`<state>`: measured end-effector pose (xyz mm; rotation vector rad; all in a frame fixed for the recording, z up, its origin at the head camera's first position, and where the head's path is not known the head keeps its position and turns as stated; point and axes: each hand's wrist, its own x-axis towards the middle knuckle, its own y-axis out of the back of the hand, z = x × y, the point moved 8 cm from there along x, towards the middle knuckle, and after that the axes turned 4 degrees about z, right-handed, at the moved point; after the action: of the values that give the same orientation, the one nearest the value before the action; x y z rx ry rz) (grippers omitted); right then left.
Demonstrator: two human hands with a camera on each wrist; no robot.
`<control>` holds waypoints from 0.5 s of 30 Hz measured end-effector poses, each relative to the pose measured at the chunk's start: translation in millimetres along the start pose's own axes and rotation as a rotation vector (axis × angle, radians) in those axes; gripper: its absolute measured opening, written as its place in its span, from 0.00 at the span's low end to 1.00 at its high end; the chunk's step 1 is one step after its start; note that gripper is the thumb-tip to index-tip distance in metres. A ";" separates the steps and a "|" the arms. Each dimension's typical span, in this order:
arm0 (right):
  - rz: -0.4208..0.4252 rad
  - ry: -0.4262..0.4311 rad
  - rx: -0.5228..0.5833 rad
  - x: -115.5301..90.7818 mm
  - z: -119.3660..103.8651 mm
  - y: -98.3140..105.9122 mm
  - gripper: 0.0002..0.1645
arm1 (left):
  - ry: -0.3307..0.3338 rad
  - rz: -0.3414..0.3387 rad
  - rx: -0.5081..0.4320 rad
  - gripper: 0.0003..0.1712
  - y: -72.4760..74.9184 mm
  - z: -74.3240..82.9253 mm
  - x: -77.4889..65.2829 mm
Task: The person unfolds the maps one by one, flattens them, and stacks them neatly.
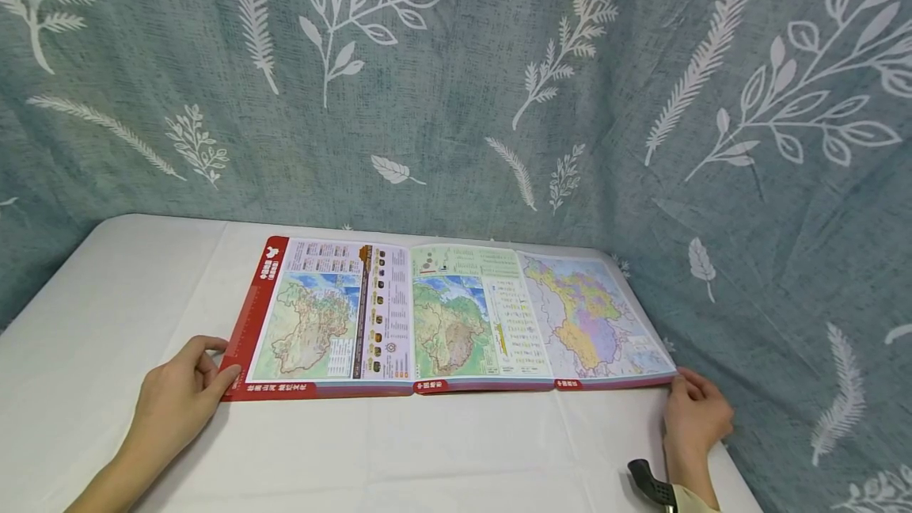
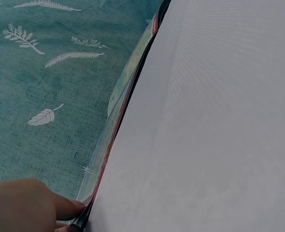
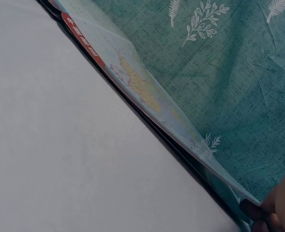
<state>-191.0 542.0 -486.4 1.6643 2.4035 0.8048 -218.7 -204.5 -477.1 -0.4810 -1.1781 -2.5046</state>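
Observation:
A folding map (image 1: 456, 323) with a red left border lies spread on the table, three printed panels side by side. My left hand (image 1: 178, 382) pinches its near left corner, thumb on top of the red border. At the far end, my right hand (image 1: 697, 410) pinches the near right corner. In the left wrist view the left hand (image 2: 33, 205) grips the map's edge (image 2: 114, 130), seen almost edge-on. The right wrist view has the right hand (image 3: 281, 200) holding the map's corner, with a narrow gap between the layers along the map edge (image 3: 154, 113).
A white cloth (image 1: 427, 450) covers the table. Behind it and along the right side hangs a green curtain (image 1: 456, 141) with white leaf prints. A black curved piece (image 1: 650, 481) sits by the right wrist, near a light sleeve (image 1: 691, 499).

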 end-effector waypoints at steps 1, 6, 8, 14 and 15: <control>0.000 0.002 -0.001 -0.3 -0.7 0.1 0.19 | -0.001 0.001 0.000 0.22 0.6 0.3 0.1; 0.009 0.020 -0.016 -1.9 -3.5 -0.2 0.19 | -0.013 0.005 -0.002 0.21 3.0 2.1 1.4; 0.006 0.031 -0.024 -2.1 -4.5 -1.7 0.21 | -0.013 0.005 -0.002 0.21 3.6 2.2 1.7; -0.018 0.071 -0.064 -4.2 -7.2 -5.3 0.26 | 0.021 -0.007 0.011 0.21 3.2 -0.9 2.0; -0.024 0.078 -0.073 -4.7 -7.9 -5.8 0.26 | 0.026 -0.008 0.014 0.21 3.1 -1.4 2.0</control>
<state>-197.0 533.5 -483.4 1.6024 2.4084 0.9591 -219.4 -207.7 -475.0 -0.4391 -1.1888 -2.5004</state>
